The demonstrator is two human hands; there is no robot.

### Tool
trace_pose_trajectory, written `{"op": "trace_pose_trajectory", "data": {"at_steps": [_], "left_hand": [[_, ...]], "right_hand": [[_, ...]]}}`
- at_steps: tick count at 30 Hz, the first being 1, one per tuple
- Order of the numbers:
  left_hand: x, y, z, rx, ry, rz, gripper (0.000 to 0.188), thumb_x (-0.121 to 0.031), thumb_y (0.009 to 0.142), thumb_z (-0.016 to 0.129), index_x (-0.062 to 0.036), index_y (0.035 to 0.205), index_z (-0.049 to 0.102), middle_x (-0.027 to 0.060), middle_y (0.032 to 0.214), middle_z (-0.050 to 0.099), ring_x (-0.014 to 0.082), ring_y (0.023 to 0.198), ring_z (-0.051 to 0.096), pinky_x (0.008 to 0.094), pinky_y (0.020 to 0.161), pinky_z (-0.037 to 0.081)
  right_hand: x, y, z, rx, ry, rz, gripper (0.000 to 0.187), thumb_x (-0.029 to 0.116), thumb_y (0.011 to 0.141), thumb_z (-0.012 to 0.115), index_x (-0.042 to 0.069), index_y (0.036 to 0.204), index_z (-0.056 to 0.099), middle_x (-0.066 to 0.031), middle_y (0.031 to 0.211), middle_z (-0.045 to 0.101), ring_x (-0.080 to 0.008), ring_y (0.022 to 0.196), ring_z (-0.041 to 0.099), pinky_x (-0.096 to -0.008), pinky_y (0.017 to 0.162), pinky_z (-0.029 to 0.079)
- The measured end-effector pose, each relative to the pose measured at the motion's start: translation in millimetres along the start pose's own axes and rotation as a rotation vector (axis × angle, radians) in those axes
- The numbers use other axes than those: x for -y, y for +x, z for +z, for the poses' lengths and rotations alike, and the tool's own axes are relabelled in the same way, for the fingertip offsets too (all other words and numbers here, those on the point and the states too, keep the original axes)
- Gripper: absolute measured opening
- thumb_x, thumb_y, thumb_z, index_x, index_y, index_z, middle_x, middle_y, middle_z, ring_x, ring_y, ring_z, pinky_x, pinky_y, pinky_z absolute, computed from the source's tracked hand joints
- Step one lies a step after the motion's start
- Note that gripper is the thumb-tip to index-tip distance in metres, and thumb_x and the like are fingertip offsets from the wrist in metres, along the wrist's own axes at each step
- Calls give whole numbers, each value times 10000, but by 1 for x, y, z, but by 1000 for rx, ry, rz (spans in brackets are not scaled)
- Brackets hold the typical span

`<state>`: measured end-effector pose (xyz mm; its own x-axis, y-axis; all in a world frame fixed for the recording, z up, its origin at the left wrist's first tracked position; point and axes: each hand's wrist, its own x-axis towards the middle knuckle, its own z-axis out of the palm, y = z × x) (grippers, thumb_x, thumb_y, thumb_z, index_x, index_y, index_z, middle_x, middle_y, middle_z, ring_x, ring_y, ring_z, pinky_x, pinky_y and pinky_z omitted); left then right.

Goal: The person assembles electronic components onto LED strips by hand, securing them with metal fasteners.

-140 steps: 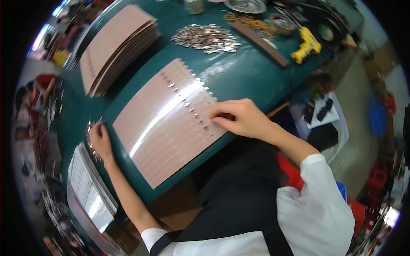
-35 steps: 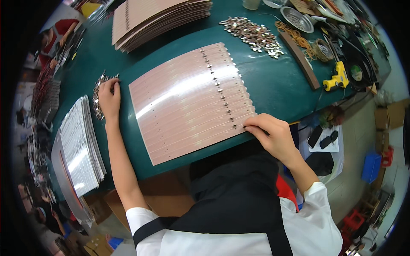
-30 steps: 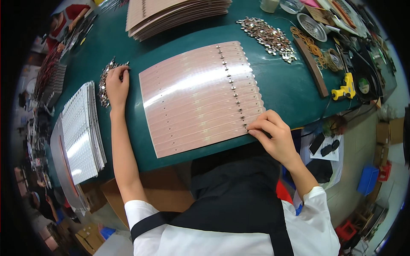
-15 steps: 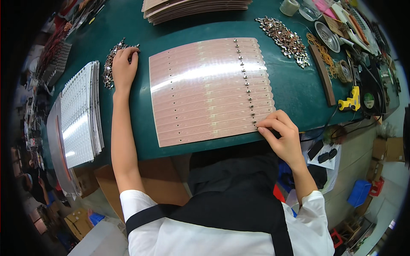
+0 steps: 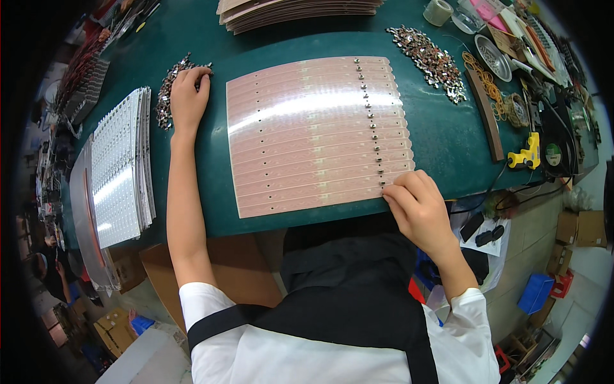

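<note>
A pinkish panel of joined strips (image 5: 307, 141) lies on the green table. Small shiny metal clips (image 5: 373, 136) stand in a row of holes along its right side. At the near end of that row, my right hand (image 5: 419, 208) pinches with thumb and forefinger at the panel; whatever sits between the fingertips is hidden. My left hand (image 5: 190, 96) rests at the edge of a pile of small metal pieces (image 5: 165, 105) left of the panel. Its fingers are curled down, and their tips and anything in them cannot be made out.
A stack of white perforated sheets (image 5: 118, 173) lies at the left. Similar pink panels (image 5: 288, 14) are stacked at the far side. Another metal pile (image 5: 428, 61), a brown bar (image 5: 484, 115), a metal dish (image 5: 492, 56) and a yellow glue gun (image 5: 526, 152) are at the right.
My right hand has shifted slightly, its fingers bunching closer together at the panel's near right corner. My left hand stays at the left pile. The whole view has moved a little.
</note>
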<state>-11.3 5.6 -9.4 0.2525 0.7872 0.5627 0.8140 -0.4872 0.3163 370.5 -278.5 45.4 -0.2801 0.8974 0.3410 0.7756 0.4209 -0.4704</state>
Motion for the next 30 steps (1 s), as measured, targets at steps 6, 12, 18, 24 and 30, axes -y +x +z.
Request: {"op": "trace_pose_trajectory", "data": {"at_steps": [6, 12, 18, 24, 30], "left_hand": [[-2, 9, 3, -25, -9, 6, 130, -112, 901, 639, -61, 988, 720, 106, 952, 670, 262, 841, 641, 370, 794, 509], [-2, 10, -3, -25, 0, -9, 136, -91, 897, 639, -49, 1005, 710, 119, 947, 662, 272, 872, 638, 376, 811, 506], [-29, 17, -21, -200, -168, -117, 149, -86, 891, 652, -45, 1024, 705, 113, 973, 675, 249, 902, 652, 359, 838, 506], [-58, -20, -76, 190, -560, -426, 284, -134, 906, 681, -26, 1168, 665, 80, 1121, 671, 177, 1042, 637, 314, 944, 496], [-102, -86, -135, 559, -1081, -971, 488, -130, 953, 660, 34, 1385, 507, 153, 1341, 578, 226, 1233, 580, 341, 1041, 476]], "right_hand": [[0, 3, -8, 44, -168, -67, 178, 14, 762, 739, 21, 925, 666, -84, 889, 589, -267, 836, 591, -368, 703, 472], [-22, 7, -30, -118, 274, 354, 192, -7, 865, 686, -1, 1056, 695, -88, 877, 626, -161, 778, 634, -280, 731, 509], [-69, 8, -34, -6, 852, 640, 504, 48, 954, 645, -95, 1403, 465, -161, 1283, 636, -164, 1090, 622, -302, 939, 513], [-78, 25, -47, 186, 1101, 717, 568, 53, 951, 645, -69, 1454, 410, -205, 1410, 539, -270, 1222, 597, -364, 1006, 513], [-83, 43, -70, 176, 1486, 947, 607, 29, 940, 629, -99, 1460, 344, -279, 1419, 482, -382, 1242, 564, -567, 947, 546]]}}
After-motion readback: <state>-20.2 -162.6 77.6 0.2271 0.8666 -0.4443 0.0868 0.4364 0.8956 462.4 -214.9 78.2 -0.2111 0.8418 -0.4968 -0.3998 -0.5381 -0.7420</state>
